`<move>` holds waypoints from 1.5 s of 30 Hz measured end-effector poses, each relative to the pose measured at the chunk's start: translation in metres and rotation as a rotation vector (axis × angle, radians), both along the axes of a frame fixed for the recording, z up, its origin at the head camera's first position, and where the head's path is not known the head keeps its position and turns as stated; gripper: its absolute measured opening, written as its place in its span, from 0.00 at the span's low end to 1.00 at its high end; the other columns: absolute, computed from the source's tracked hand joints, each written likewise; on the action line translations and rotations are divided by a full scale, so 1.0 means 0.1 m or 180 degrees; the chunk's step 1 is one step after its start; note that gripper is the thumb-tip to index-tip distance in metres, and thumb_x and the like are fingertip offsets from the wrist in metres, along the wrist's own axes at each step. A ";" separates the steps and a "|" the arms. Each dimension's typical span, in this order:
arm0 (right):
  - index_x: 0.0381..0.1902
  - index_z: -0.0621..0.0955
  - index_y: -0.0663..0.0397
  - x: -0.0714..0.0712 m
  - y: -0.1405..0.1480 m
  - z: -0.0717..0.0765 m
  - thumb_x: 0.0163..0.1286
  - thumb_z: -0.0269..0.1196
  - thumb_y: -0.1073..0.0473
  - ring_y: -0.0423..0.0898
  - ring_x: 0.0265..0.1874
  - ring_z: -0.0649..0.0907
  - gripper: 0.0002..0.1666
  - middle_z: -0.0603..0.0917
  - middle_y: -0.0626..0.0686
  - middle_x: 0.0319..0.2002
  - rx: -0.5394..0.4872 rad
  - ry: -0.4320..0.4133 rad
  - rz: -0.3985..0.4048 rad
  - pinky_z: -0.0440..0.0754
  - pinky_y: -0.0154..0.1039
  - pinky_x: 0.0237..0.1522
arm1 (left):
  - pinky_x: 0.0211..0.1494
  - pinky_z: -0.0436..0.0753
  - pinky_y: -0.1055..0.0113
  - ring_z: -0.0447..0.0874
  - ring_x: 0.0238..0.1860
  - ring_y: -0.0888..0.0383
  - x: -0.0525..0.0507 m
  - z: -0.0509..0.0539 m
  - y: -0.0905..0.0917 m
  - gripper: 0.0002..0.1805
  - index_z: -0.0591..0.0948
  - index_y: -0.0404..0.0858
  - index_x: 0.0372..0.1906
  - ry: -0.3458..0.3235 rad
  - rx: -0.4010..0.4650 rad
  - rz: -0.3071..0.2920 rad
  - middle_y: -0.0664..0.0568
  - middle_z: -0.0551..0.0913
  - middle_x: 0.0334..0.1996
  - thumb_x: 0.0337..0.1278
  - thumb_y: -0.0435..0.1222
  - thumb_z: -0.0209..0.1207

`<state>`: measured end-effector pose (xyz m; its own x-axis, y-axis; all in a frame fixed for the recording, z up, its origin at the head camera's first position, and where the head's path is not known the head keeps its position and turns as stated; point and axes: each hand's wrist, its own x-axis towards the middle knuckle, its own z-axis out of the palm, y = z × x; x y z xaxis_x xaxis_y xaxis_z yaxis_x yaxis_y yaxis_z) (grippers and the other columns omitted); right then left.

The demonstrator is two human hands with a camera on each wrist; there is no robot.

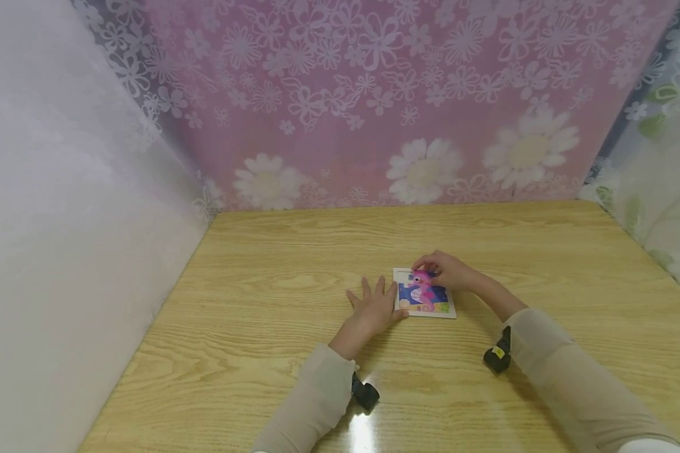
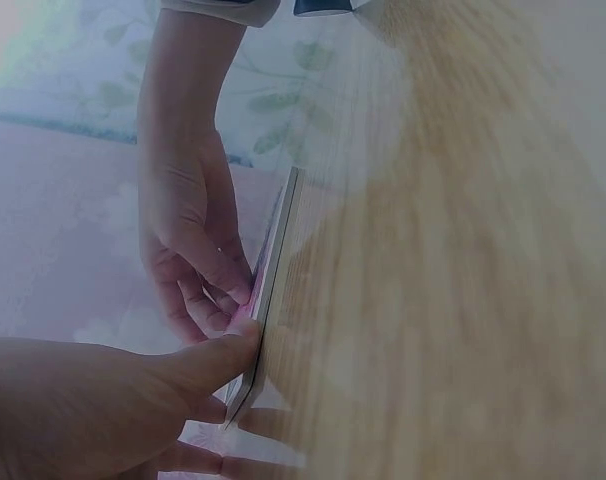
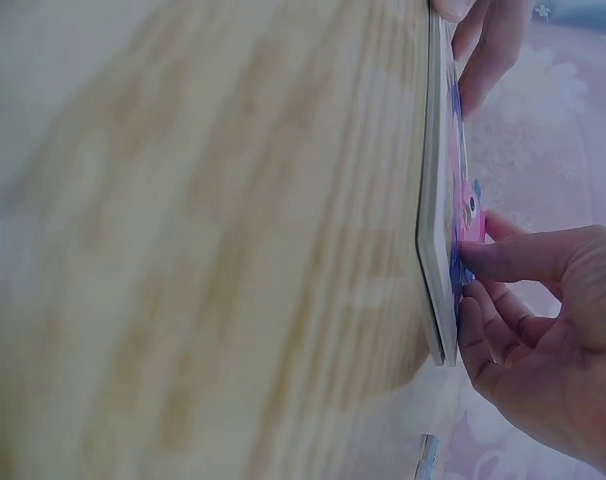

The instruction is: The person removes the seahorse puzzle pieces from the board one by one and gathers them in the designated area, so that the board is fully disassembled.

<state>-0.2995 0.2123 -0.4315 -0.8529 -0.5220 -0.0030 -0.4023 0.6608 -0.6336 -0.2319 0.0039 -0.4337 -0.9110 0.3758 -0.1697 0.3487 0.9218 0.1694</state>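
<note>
A small jigsaw puzzle board (image 1: pixel 396 275) with a white frame and a pink seahorse picture lies flat on the wooden table. At its upper part, my right hand (image 1: pixel 446 270) pinches a pink puzzle piece (image 1: pixel 421 277) showing the seahorse's eye. The right wrist view shows this piece (image 3: pixel 472 208) tilted up from the picture, with thumb and fingers at its edge. My left hand (image 1: pixel 374 309) rests at the board's left side, fingers spread, its thumb touching the frame. In the left wrist view that thumb lies against the board's edge (image 2: pixel 273 255).
The wooden table (image 1: pixel 272 277) spreads around the board on all sides. Behind it hangs a pink flowered curtain (image 1: pixel 340 113), and a pale wall (image 1: pixel 79 220) stands at the left. Black wrist cameras (image 1: pixel 366 395) sit at both sleeves.
</note>
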 end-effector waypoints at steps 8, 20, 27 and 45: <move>0.47 0.78 0.62 0.01 -0.01 0.02 0.59 0.60 0.75 0.58 0.41 0.76 0.17 0.73 0.58 0.38 -0.0052 0.0071 0.0002 0.74 0.55 0.44 | 0.57 0.52 0.33 0.42 0.67 0.36 -0.01 -0.01 0.01 0.38 0.57 0.48 0.71 -0.0008 -0.0057 0.0023 0.46 0.52 0.70 0.59 0.59 0.46; 0.45 0.78 0.61 0.01 0.00 0.03 0.61 0.52 0.79 0.52 0.33 0.76 0.18 0.75 0.57 0.36 -0.0155 0.0073 -0.0032 0.75 0.46 0.36 | 0.57 0.52 0.33 0.43 0.67 0.36 -0.01 -0.01 0.01 0.38 0.57 0.48 0.71 -0.0005 -0.0027 0.0052 0.46 0.53 0.70 0.58 0.59 0.47; 0.45 0.77 0.62 0.01 -0.01 0.03 0.61 0.50 0.80 0.50 0.29 0.73 0.18 0.74 0.57 0.35 -0.0255 -0.0009 -0.0031 0.71 0.42 0.32 | 0.57 0.52 0.33 0.42 0.67 0.36 -0.01 -0.01 0.02 0.38 0.57 0.48 0.71 -0.0010 -0.0023 0.0054 0.46 0.52 0.70 0.59 0.59 0.47; 0.46 0.77 0.63 0.05 0.01 0.09 0.62 0.51 0.79 0.52 0.32 0.76 0.17 0.74 0.59 0.37 -0.0336 -0.0020 -0.0108 0.74 0.41 0.30 | 0.57 0.52 0.33 0.43 0.67 0.36 0.00 -0.01 0.01 0.38 0.57 0.48 0.71 -0.0004 -0.0026 0.0061 0.46 0.53 0.69 0.58 0.59 0.47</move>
<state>-0.2943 0.2129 -0.4229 -0.8702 -0.4906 0.0450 -0.3766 0.6035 -0.7029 -0.2319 0.0049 -0.4346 -0.9179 0.3569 -0.1737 0.3307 0.9297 0.1624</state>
